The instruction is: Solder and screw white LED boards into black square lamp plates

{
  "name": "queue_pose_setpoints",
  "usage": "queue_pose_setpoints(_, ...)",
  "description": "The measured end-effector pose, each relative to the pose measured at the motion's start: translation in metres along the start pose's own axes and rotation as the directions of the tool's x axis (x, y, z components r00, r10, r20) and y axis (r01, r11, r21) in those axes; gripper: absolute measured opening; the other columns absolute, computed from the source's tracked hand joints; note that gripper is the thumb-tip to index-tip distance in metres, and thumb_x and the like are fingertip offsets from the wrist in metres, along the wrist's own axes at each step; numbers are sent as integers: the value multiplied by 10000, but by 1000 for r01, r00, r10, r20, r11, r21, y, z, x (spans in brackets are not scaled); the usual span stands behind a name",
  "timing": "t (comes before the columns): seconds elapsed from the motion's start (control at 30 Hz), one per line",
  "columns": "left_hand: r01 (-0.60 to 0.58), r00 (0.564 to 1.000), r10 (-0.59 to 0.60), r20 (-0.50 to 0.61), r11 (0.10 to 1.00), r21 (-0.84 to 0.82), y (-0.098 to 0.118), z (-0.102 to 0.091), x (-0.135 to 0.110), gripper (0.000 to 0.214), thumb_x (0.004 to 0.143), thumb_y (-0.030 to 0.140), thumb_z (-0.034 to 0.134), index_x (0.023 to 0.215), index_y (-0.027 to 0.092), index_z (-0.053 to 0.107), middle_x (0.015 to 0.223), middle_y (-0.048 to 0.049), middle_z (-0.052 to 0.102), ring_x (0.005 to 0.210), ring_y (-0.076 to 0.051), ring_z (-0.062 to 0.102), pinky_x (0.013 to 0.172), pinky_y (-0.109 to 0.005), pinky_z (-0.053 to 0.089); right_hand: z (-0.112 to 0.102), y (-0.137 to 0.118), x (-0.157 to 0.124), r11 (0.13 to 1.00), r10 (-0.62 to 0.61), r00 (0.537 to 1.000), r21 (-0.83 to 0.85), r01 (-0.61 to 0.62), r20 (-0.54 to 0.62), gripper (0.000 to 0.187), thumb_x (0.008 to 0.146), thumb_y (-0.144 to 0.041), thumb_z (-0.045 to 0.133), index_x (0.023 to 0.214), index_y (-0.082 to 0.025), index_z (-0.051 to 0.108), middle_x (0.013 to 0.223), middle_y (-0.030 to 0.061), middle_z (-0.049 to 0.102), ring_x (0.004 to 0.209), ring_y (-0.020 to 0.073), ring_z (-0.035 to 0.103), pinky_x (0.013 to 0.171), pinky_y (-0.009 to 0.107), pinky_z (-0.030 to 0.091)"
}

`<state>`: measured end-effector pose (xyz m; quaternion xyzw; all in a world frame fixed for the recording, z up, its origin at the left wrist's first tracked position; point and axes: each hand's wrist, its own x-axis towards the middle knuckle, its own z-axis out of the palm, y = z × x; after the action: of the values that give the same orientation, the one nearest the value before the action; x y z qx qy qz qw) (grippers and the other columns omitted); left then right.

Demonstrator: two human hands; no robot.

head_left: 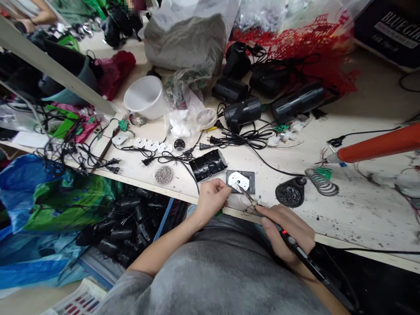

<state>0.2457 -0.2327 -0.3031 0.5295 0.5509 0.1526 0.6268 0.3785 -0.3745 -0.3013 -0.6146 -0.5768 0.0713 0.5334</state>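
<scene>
My right hand (288,229) grips a soldering iron (297,247) with a glowing red light on its handle. The iron's tip reaches a white plate (239,181) lying on a dark square tray (251,180). Left of that plate, my left hand (213,193) is closed in a pinch; what its fingers hold is too small to make out. Thin wires (244,209) curl near the table edge, below the iron's tip. Just beyond my left hand lies a black cylindrical housing (208,165).
A wire-mesh ball (163,175) sits to the left, with more white plates (152,145) behind. On the right are a coil-spring stand (323,183), a black round part (290,192) and an orange tool (377,144). Black lamp housings (243,111), cables (243,140) and a white bowl (144,97) stand farther back.
</scene>
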Motion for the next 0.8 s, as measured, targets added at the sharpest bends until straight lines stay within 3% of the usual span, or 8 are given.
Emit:
queue_pose_setpoints(0.23, -10, 1000, 10, -4, 1000, 13, 1, -1, 1, 167, 669, 278, 617, 548, 190, 544, 396, 40, 535, 372, -102, 513, 403, -184, 351, -25, -1, -14, 977, 124, 989, -166, -137, -86, 312, 907, -116, 635, 1180, -240, 722, 933, 38, 748, 800, 182, 703, 687, 307, 569)
queue_pose_setpoints(0.37, -48, 999, 48, 3, 998, 27, -1, -5, 2, 214, 652, 359, 633, 552, 188, 552, 401, 20, 551, 377, -100, 490, 415, -189, 359, -47, 15, -34, 918, 149, 945, -315, -242, -290, 215, 900, -158, 676, 1089, -225, 753, 870, 29, 753, 710, 168, 695, 625, 291, 544)
queue_pose_setpoints(0.43, -72, 997, 71, 13, 996, 54, -1, -8, 4, 239, 649, 387, 645, 554, 185, 558, 407, 14, 557, 383, -98, 484, 421, -191, 364, -57, 20, -42, 885, 153, 928, -371, -281, -339, 179, 900, -167, 683, 1050, -223, 764, 851, 23, 757, 680, 160, 691, 606, 283, 537)
queue_pose_setpoints(0.67, -192, 980, 182, 82, 972, 137, 3, -22, 5, 270, 690, 420, 684, 613, 178, 592, 425, 21, 562, 390, -91, 467, 414, -183, 335, -63, 17, -45, 878, 182, 961, -405, -254, -207, 219, 903, -115, 666, 1090, -206, 735, 904, 45, 760, 763, 174, 715, 685, 296, 569)
queue_pose_setpoints(0.8, -234, 969, 218, 116, 960, 156, 3, -24, 2, 252, 741, 404, 685, 654, 183, 600, 439, 19, 582, 387, -94, 479, 405, -185, 332, -56, 17, -39, 892, 136, 967, -398, -214, -214, 243, 902, -86, 662, 1103, -210, 719, 853, 33, 731, 702, 154, 668, 670, 299, 557)
